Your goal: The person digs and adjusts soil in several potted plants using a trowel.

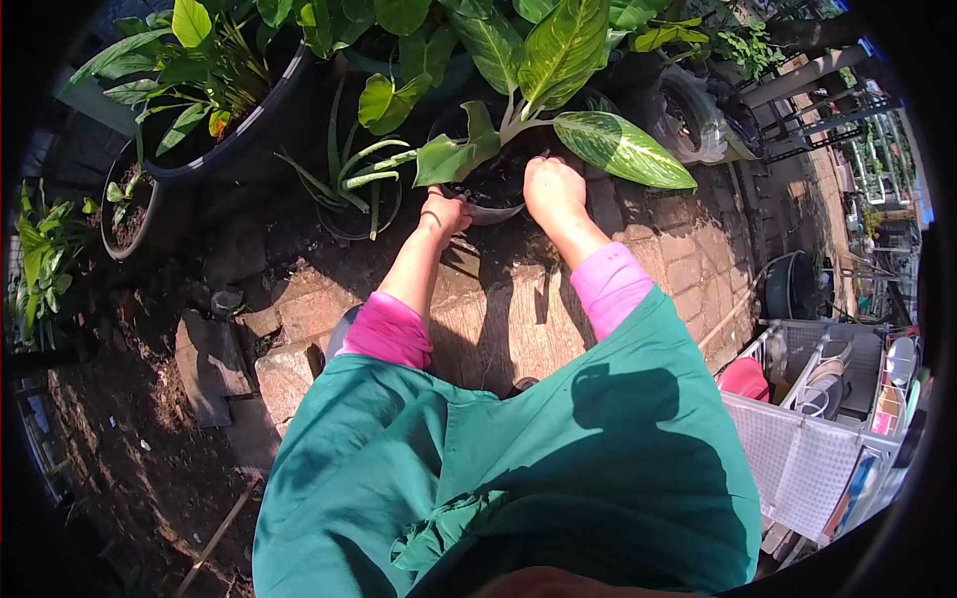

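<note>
A plant pot (495, 215) with dark soil stands in front of me, its near rim between my two hands. A dumb cane plant (563, 60) with broad, pale-marked leaves grows from it, one leaf spreading right and a folded one hanging left. My left hand (446, 212) is closed around the pot's left rim, partly under the folded leaf. On the right side of the pot my right hand (554, 189) is closed in a fist at the rim; its fingertips are hidden. Left of my left hand is an aloe plant (359, 179) in a small dark pot.
A large pot (284, 95) of leafy plants stands at upper left, near a smaller pot (148, 214). Brick paving (688, 249) lies below. At right are a plastic-wrapped pot (703, 115), a dark tub (793, 284) and a white rack (797, 439).
</note>
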### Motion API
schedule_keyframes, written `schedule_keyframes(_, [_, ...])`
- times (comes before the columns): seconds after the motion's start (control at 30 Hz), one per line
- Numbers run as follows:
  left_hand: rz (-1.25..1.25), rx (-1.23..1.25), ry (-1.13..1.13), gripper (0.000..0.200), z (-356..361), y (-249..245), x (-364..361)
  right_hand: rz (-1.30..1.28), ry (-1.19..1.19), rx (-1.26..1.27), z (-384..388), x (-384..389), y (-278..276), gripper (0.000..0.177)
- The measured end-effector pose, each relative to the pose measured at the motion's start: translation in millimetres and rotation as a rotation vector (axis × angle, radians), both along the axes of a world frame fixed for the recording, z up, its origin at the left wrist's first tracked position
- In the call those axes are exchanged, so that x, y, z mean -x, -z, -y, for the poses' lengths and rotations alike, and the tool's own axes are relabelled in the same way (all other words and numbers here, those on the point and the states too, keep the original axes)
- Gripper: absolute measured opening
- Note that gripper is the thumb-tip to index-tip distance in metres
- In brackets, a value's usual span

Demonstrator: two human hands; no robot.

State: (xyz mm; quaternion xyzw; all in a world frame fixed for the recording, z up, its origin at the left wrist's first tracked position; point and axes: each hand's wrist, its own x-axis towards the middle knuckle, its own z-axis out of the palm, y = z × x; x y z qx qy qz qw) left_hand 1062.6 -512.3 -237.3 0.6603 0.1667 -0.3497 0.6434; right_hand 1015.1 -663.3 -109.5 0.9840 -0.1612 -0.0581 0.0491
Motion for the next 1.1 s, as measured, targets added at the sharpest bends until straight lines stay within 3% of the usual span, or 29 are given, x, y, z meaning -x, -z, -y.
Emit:
schedule_keyframes(0.07, [-0.024,0.041,0.007,0.050,0,6,-5,-0.318,0.015,-0.079,-21,-21,-8,0.024])
schedule_keyframes(0.2, [-0.013,0.057,0.039,0.047,-1,11,-6,-0.592,-0.119,0.008,-32,-41,-76,0.030])
schedule_keyframes(0.4, [0.038,0.029,0.044,0.059,2,14,-5,-0.541,-0.026,0.030,-27,-52,-89,0.032])
schedule_keyframes(0.53, [-0.025,0.094,0.026,0.060,1,20,-11,-0.716,-0.066,0.079,-45,-68,-70,0.027])
schedule_keyframes(0.67, [-0.023,0.103,0.020,0.059,3,17,-10,-0.955,-0.169,0.108,-47,-69,-113,0.020])
schedule_keyframes(0.73, [0.003,0.106,0.014,0.060,5,24,-11,-0.909,-0.018,0.095,-32,-75,-116,0.028])
schedule_keyframes(0.77, [-0.008,0.102,0.033,0.056,4,25,-12,-0.852,-0.161,0.235,-9,-85,-92,0.030])
schedule_keyframes(0.87, [0.016,0.086,0.004,0.050,1,7,-7,-0.745,-0.140,0.304,-27,-73,-100,0.033])
schedule_keyframes(0.97, [0.010,0.103,0.025,0.045,8,35,-12,-0.829,-0.117,0.208,-44,-78,-84,0.032])
schedule_keyframes(1.1, [0.001,0.124,0.035,0.035,7,37,-14,-0.988,-0.112,0.083,-42,-94,-103,0.023])
